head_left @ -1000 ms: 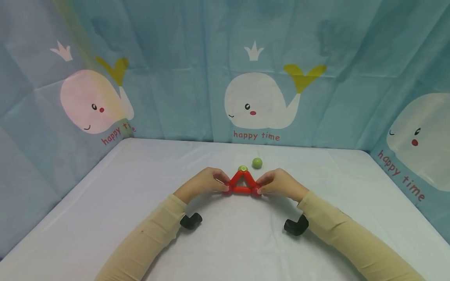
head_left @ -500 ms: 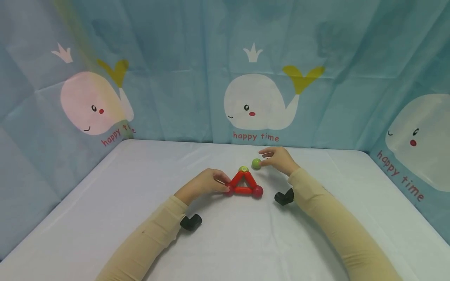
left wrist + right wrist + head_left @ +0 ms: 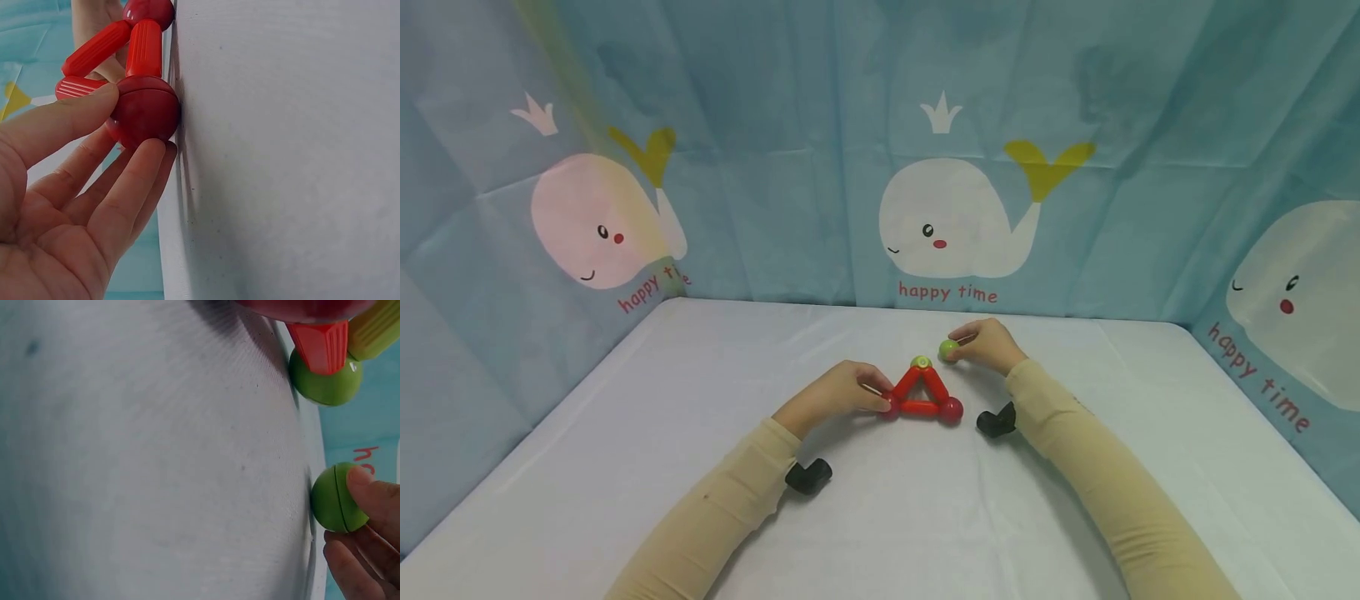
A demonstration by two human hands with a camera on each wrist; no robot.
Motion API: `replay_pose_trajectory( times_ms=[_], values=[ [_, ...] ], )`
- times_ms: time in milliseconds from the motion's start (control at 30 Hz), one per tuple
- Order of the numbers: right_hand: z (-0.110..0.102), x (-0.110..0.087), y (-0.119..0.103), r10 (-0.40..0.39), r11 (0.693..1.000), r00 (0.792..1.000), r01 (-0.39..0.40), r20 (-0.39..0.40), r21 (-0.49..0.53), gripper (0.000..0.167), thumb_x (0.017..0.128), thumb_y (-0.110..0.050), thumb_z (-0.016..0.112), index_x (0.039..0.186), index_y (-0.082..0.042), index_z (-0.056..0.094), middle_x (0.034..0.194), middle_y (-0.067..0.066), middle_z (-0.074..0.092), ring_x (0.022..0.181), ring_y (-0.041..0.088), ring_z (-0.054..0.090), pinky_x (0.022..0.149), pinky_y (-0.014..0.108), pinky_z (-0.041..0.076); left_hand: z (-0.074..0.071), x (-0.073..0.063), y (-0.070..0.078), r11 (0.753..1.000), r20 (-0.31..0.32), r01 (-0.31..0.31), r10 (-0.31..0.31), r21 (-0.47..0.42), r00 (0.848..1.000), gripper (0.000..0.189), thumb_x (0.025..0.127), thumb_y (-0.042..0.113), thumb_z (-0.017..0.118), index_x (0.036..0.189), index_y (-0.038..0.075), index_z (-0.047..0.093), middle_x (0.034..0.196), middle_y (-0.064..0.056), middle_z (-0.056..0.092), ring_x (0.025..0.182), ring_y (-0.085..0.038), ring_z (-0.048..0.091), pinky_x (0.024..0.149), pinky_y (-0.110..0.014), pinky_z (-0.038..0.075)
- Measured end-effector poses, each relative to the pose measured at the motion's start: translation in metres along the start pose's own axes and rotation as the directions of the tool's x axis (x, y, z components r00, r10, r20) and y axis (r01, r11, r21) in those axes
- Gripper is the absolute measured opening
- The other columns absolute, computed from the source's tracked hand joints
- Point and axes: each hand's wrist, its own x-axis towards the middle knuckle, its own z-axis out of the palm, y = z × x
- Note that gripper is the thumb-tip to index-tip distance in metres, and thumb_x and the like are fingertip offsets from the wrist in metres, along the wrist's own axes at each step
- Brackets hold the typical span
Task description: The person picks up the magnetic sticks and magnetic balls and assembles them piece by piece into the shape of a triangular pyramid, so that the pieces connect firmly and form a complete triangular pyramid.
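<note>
A triangle of red rods (image 3: 919, 407) lies on the table, with dark red balls at its two near corners and a green ball (image 3: 328, 381) at the far one. A yellow-green rod (image 3: 378, 328) juts from that green corner. My left hand (image 3: 846, 387) holds the left dark red ball (image 3: 147, 115) between thumb and fingers. The right dark red ball (image 3: 951, 410) has no hand on it. Behind the triangle, my right hand (image 3: 988, 344) pinches a loose green ball (image 3: 337, 499), thumb on one side and fingers on the other, right at the tabletop.
A white cloth covers the table (image 3: 880, 517), reaching back to a blue curtain (image 3: 775, 225) printed with whales. Black angled pieces (image 3: 808, 477) stick out at both wrists, low over the table.
My right hand has left the triangle's right dark red ball, reached back to the loose green ball and closed its fingers on it. The left hand stays on its ball.
</note>
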Motion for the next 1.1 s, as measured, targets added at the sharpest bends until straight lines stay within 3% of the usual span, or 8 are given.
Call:
replay_pose_trajectory(
  times_ms=[133, 300, 467, 633, 1100],
  values=[
    [-0.003, -0.002, 0.0, 0.021, 1.0, 1.0, -0.021, -0.013, 0.01, 0.043, 0.082, -0.02, 0.08, 0.121, -0.005, 0.071, 0.119, 0.016, 0.072, 0.116, 0.029, 0.061, 0.101, 0.043, 0.049, 0.0, 0.001, 0.0, 1.0, 0.001, 0.004, -0.004, 0.002, 1.0, 0.021, 0.085, 0.016, 0.077, 0.106, 0.014, 0.075, 0.102, 0.001, 0.072, 0.098, -0.015, 0.06, 0.085, -0.029, 0.05],
    [-0.011, -0.008, -0.003, 0.028, 0.995, 0.999, -0.026, -0.027, 0.093, 0.047, 0.084, -0.03, 0.08, 0.125, -0.011, 0.069, 0.125, 0.011, 0.07, 0.123, 0.028, 0.057, 0.106, 0.046, 0.045, 0.0, 0.004, 0.0, 1.0, 0.006, 0.0, 0.0, 0.007, 1.0, 0.021, 0.085, 0.017, 0.077, 0.106, 0.014, 0.075, 0.103, 0.001, 0.073, 0.101, -0.016, 0.06, 0.087, -0.031, 0.05],
    [-0.019, -0.018, -0.014, -0.024, 0.99, 0.999, 0.028, -0.028, 0.139, 0.049, 0.083, -0.037, 0.08, 0.126, -0.016, 0.069, 0.125, 0.009, 0.071, 0.122, 0.028, 0.06, 0.106, 0.049, 0.045, 0.0, 0.008, 0.0, 1.0, -0.002, 0.015, -0.015, 0.022, 1.0, 0.02, 0.084, 0.019, 0.077, 0.104, 0.016, 0.076, 0.103, 0.002, 0.072, 0.102, -0.018, 0.058, 0.084, -0.031, 0.05],
    [-0.025, -0.031, -0.024, -0.054, 0.985, 0.997, 0.061, -0.046, 0.164, 0.047, 0.082, -0.036, 0.08, 0.124, -0.017, 0.07, 0.123, 0.007, 0.071, 0.116, 0.026, 0.064, 0.105, 0.049, 0.046, 0.002, 0.014, 0.003, 0.999, 0.008, 0.026, -0.026, 0.029, 1.0, 0.018, 0.084, 0.021, 0.077, 0.102, 0.019, 0.076, 0.102, 0.003, 0.072, 0.105, -0.018, 0.057, 0.085, -0.032, 0.05],
    [-0.018, -0.049, -0.038, -0.115, 0.96, 0.992, 0.124, -0.05, 0.252, 0.044, 0.084, -0.03, 0.08, 0.123, -0.013, 0.071, 0.118, 0.009, 0.074, 0.111, 0.023, 0.068, 0.105, 0.049, 0.047, 0.001, 0.019, 0.007, 0.999, 0.034, 0.043, -0.044, 0.027, 0.998, 0.018, 0.084, 0.019, 0.077, 0.101, 0.017, 0.075, 0.101, 0.002, 0.072, 0.104, -0.018, 0.057, 0.092, -0.036, 0.049]
  ],
)
